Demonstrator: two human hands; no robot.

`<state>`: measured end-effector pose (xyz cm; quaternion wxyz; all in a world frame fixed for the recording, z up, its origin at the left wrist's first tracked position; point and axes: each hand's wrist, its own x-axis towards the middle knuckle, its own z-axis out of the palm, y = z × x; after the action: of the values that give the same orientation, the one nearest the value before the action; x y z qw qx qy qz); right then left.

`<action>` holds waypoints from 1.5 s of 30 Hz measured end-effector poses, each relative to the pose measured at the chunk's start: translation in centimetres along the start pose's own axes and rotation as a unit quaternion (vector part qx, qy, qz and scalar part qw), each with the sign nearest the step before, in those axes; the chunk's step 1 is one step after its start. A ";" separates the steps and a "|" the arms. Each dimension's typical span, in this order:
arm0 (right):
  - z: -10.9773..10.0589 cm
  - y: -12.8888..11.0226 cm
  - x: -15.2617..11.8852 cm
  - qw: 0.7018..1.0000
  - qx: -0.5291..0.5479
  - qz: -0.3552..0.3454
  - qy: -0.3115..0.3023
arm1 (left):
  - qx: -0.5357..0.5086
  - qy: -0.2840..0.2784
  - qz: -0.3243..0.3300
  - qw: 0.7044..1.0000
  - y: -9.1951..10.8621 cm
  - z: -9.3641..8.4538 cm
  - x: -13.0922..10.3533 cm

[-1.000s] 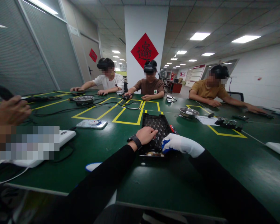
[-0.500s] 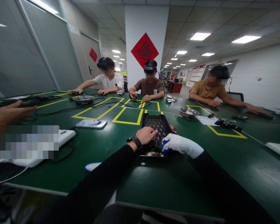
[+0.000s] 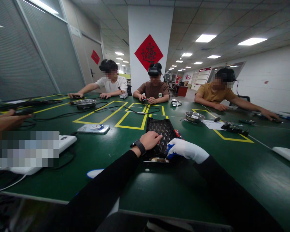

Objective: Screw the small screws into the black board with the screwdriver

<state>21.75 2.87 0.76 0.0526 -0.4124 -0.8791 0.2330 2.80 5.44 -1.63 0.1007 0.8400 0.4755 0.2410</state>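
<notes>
A black casing (image 3: 159, 131) with a patterned inside lies on the green table in front of me; a strip with brownish parts shows at its near end. My left hand (image 3: 150, 140), bare with a dark band at the wrist, grips the casing's left side, fingers bent over its rim. A white glove with blue on the fingers covers my right hand (image 3: 181, 148). Its fingers are curled together at the casing's right near corner, and whatever they hold is hidden. Just beyond this glove, a red and black object (image 3: 178, 134) sits against the casing's right side.
A phone (image 3: 93, 129) lies left of the casing, near a white power strip (image 3: 67, 141). Another glove (image 3: 94, 173) is partly under my left forearm. Metal bowls (image 3: 194, 116), black parts (image 3: 235, 128) and cables lie farther off. Several people sit around; one hand (image 3: 8, 120) reaches in from the left.
Both my hands keep nearly the same place on the casing. The co-worker's hand at the left has drawn back toward the edge of view. The view has shifted slightly.
</notes>
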 end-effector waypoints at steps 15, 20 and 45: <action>-0.9 0.3 0.7 0.873 0.313 0.106 0.358 | -0.011 -0.003 -0.004 1.000 0.1 0.0 0.1; -2.3 3.8 -1.1 0.850 0.039 0.262 0.456 | -0.025 -0.005 -0.008 1.000 0.3 -0.2 0.1; -0.7 -1.7 0.6 0.653 0.711 -0.050 0.256 | -0.149 -0.095 0.145 0.973 3.2 -1.3 -0.9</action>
<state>20.37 2.68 2.04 0.5644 -0.2477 -0.4159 0.6687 4.16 2.91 0.44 0.2340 0.8945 0.2956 0.2403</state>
